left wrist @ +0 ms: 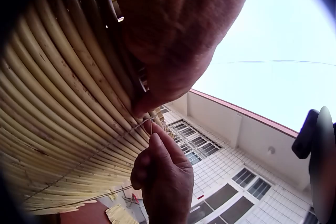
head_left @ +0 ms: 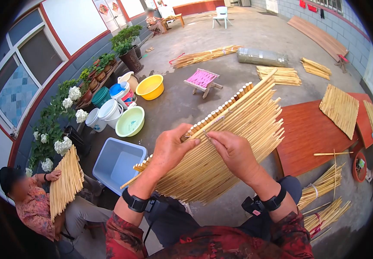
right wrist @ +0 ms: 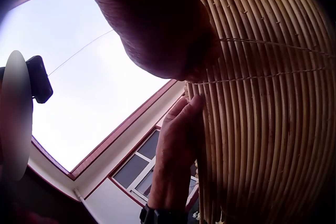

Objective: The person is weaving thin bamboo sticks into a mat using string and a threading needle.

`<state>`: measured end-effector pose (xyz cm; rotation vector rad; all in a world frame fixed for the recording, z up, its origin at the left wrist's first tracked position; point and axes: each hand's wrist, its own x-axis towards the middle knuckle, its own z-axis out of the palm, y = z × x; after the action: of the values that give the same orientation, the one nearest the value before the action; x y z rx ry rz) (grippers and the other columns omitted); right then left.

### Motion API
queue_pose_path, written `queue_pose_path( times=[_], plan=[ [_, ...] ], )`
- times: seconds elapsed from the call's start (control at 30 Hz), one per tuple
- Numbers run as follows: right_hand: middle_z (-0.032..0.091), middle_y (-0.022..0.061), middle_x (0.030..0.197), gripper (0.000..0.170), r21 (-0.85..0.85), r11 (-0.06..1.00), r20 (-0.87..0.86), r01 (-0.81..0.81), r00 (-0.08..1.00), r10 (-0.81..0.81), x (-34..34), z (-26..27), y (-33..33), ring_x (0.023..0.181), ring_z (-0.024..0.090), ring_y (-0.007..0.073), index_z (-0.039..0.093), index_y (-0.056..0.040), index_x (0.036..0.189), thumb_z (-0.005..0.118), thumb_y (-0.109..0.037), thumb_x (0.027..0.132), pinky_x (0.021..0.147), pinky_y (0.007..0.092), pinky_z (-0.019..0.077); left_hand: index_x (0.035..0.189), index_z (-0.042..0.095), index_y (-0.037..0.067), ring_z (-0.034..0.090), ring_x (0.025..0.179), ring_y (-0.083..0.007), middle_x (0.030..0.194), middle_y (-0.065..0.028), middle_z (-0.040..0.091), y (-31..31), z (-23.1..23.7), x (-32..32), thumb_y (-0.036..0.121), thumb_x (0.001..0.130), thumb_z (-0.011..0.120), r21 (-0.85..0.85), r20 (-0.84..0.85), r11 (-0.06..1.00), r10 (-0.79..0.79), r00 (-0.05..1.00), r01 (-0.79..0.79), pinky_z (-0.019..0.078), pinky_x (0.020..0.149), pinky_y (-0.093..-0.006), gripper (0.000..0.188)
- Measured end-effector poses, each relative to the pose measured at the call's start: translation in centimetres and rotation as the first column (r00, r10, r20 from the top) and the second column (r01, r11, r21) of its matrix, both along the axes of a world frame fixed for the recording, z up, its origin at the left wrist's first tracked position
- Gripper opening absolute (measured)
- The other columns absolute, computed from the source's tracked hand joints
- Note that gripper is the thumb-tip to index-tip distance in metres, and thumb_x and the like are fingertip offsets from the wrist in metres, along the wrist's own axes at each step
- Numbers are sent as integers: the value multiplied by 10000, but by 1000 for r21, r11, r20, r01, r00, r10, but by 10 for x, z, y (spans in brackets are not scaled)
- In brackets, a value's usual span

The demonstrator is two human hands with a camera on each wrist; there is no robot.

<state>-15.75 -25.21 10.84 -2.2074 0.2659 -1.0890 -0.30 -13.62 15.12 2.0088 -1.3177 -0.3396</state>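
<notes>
A mat of stalks [head_left: 234, 138], bound side by side with twisted cord [right wrist: 252, 77], slants across the person's lap. The left hand [head_left: 171, 149] grips the mat's far edge, its thumb on the upper face and its fingers behind. Close beside it, the right hand [head_left: 234, 153] pinches a thin strand [left wrist: 151, 125] between thumb and forefinger, right at the edge stalks. From the left wrist view, two lines of cord run across the stalks toward the fingertips. A row of cut stalk ends [head_left: 221, 110] shows along the far edge.
At left, a seated person [head_left: 35, 203] holds another stalk mat [head_left: 67, 183]. A blue-grey tub [head_left: 119, 159], basins and buckets stand ahead-left, near a pink-topped stool [head_left: 201, 80]. Red-brown boards [head_left: 307, 142] and stalk bundles [head_left: 322, 185] lie at right.
</notes>
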Motion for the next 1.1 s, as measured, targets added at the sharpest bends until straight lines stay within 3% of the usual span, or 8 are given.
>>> queue_pose_path(
  times=[0.33, 0.77, 1.1],
  plan=[
    [664, 123, 887, 182, -107, 993, -62, 46, 997, -53, -3, 6, 0, 798, 650, 299, 642, -49, 1025, 592, -96, 856, 676, 385, 529, 1093, 631, 24, 582, 719, -76, 829, -45, 675, 1, 1, -5, 146, 820, 723, -2, 28, 1000, 16, 999, -16, 479, 671, -256, 312],
    [667, 142, 890, 171, -77, 997, -104, 21, 994, -29, -4, 7, -3, 792, 651, 315, 642, -38, 1009, 578, -103, 864, 683, 400, 526, 1092, 635, 35, 600, 688, -110, 806, -93, 676, -1, -3, -9, 147, 813, 720, -26, 142, 999, 29, 989, -25, 481, 657, -282, 313],
    [666, 168, 881, 161, -35, 998, -121, 56, 991, -60, -4, 1, -3, 790, 650, 331, 641, -22, 993, 560, -113, 888, 691, 412, 523, 1074, 636, 73, 644, 672, -217, 811, -138, 674, -6, -16, -13, 161, 796, 726, -73, 260, 997, 57, 964, -40, 488, 634, -308, 305]
  ],
)
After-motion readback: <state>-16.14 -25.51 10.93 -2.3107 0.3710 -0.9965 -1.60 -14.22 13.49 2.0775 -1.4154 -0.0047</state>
